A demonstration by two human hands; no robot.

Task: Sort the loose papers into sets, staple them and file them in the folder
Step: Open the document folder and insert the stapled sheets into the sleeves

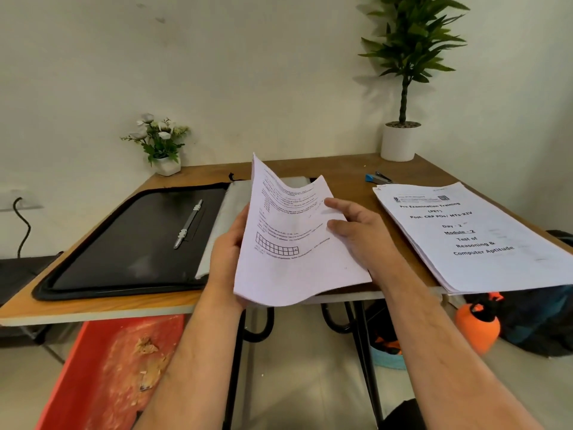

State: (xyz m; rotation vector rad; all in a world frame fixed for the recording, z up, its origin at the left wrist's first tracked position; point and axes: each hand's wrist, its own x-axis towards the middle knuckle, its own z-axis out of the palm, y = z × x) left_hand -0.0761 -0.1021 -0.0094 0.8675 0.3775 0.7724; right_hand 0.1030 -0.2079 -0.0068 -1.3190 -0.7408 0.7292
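Both hands hold the sheaf point(291, 243) mid-frame: left hand point(228, 252) fingers hidden behind it, right hand point(362, 234) fingers spread across the blurred print.

A small desk corner in a home or modest office, set up for paperwork.

Here's a wooden table point(338, 169) pushed against a plain pale wall point(248, 72), with a tall potted plant point(406, 72) at upper right and a little flower pot point(161, 144) at centre left. A wall socket with a black cable point(21, 225) sits at the left edge. On the floor, lower right, an orange spray bottle point(477, 324) beside dark bags point(536, 324): lived-in, not commercial.
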